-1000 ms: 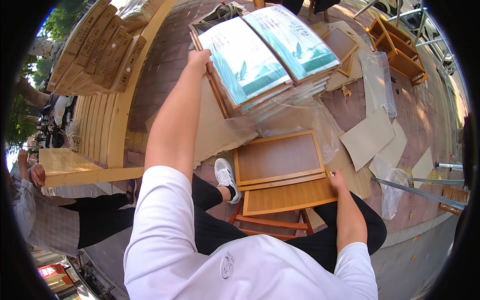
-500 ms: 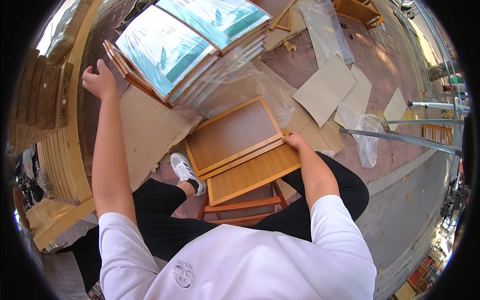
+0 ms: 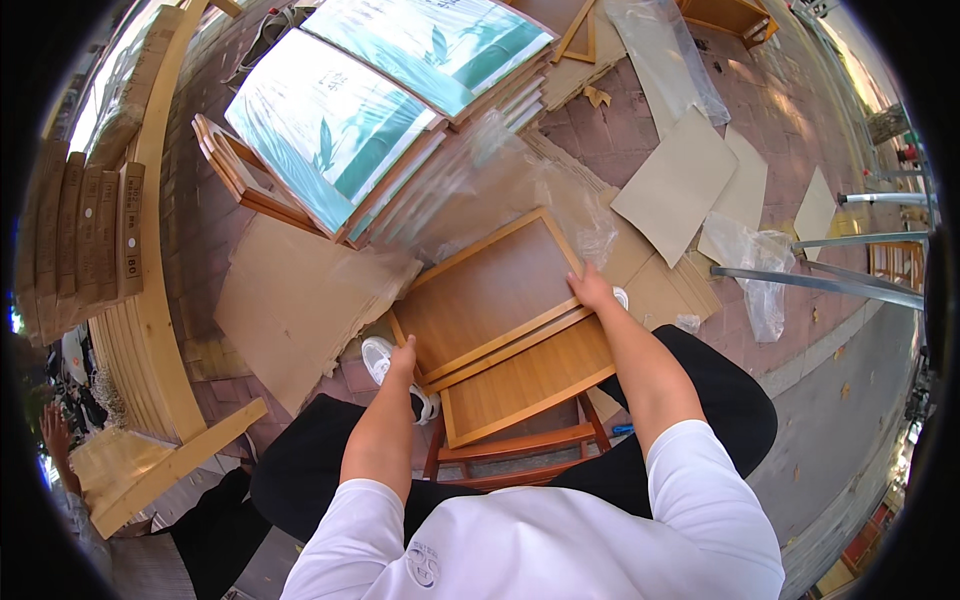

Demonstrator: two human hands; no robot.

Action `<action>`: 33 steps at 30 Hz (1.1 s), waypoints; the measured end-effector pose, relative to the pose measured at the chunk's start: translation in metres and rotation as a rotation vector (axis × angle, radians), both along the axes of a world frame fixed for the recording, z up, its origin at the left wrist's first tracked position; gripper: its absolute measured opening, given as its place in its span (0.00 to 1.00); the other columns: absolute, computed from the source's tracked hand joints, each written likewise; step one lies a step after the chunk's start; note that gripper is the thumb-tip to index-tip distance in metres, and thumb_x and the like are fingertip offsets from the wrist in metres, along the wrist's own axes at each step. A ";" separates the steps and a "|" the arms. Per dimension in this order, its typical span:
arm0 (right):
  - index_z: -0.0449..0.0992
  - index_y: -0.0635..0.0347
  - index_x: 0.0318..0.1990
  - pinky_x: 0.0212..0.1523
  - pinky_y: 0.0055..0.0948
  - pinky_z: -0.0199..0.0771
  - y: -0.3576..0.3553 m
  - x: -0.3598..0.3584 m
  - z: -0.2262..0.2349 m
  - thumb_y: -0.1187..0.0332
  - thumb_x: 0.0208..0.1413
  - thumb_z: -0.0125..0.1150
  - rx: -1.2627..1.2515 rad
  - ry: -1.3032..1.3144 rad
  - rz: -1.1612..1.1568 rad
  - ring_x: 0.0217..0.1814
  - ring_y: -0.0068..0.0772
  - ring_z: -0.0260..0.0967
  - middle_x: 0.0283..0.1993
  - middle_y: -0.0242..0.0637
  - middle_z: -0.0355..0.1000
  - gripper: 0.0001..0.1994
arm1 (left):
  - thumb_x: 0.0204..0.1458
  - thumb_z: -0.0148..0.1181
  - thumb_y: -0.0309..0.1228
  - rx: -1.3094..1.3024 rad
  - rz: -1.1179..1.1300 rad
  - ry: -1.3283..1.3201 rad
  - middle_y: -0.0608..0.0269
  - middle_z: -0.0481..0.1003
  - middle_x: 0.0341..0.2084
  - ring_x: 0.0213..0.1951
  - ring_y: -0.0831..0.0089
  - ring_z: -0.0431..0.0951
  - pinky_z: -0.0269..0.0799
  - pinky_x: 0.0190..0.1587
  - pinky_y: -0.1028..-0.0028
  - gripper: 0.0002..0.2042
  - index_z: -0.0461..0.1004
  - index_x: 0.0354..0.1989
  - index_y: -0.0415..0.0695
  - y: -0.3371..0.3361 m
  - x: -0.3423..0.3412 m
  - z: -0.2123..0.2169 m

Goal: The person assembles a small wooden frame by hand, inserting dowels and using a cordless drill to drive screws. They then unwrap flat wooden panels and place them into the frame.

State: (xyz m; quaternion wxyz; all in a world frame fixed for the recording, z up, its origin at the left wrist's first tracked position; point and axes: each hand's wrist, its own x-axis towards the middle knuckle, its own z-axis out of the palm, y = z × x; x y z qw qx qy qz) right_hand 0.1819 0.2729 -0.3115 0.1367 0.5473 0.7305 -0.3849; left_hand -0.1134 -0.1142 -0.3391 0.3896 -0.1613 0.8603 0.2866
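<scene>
A brown wooden panel with a lighter raised frame (image 3: 490, 290) lies tilted in front of me. My left hand (image 3: 402, 360) grips its left edge, the fingers partly hidden. On the opposite edge my right hand (image 3: 592, 288) is closed, thumb side over the frame. Closer to my body, a second wood-grain panel (image 3: 530, 378) lies partly under the first one. It rests over a low reddish-brown wooden stool (image 3: 520, 440) between my legs.
Beyond are stacked white-and-green printed panels (image 3: 330, 130) in clear film, with wooden frames beside them. Flat cardboard (image 3: 290, 300) and loose sheets (image 3: 675, 185) cover the paving. Metal bars (image 3: 820, 285) jut in at right. Brown cartons (image 3: 100, 230) stand left; another person's hand (image 3: 55, 430) shows there.
My left hand has come back from beside the stack and down onto the framed panel's left edge. My right hand has stayed at its right edge. The view has shifted slightly.
</scene>
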 end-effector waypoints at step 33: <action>0.71 0.74 0.59 0.55 0.42 0.73 0.043 0.087 0.340 0.60 0.71 0.51 0.013 -0.010 0.111 0.53 0.49 0.76 0.50 0.56 0.78 0.22 | 0.65 0.59 0.32 0.606 0.193 -0.479 0.47 0.78 0.51 0.50 0.54 0.81 0.79 0.54 0.55 0.20 0.69 0.57 0.27 0.002 0.046 0.353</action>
